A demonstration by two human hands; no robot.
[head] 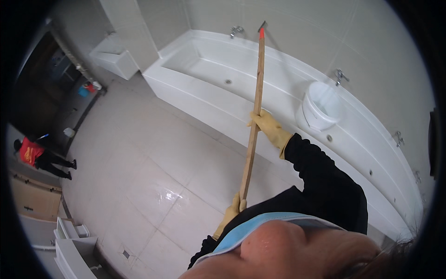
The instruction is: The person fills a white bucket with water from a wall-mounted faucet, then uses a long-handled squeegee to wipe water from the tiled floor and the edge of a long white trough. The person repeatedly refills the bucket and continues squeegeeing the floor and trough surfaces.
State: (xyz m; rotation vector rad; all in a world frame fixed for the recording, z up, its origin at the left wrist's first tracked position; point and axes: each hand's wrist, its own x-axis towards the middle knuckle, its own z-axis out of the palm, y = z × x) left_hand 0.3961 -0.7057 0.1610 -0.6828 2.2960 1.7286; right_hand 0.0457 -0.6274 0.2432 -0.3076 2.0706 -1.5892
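Observation:
A long wooden pole [259,82] runs up across the long white trough sink [209,92]. Its far end has a red-orange section and a small scraper-like head [262,26], at or close to the tiled wall; contact cannot be told. My right hand [270,127], in a yellow rubber glove, grips the pole around its middle, above the trough's front edge. Lower down, my left hand [230,214], gloved the same way, closes on the pole's near end beside my body. A white plastic bucket [318,106] stands in the trough, right of the pole.
Metal taps [236,31] line the wall above the trough. A small white basin [115,57] hangs at the back left. At the far left, a person [35,153] in a red top stands by a dark doorway. White fixtures [71,251] stand at lower left, near a floor drain [125,254].

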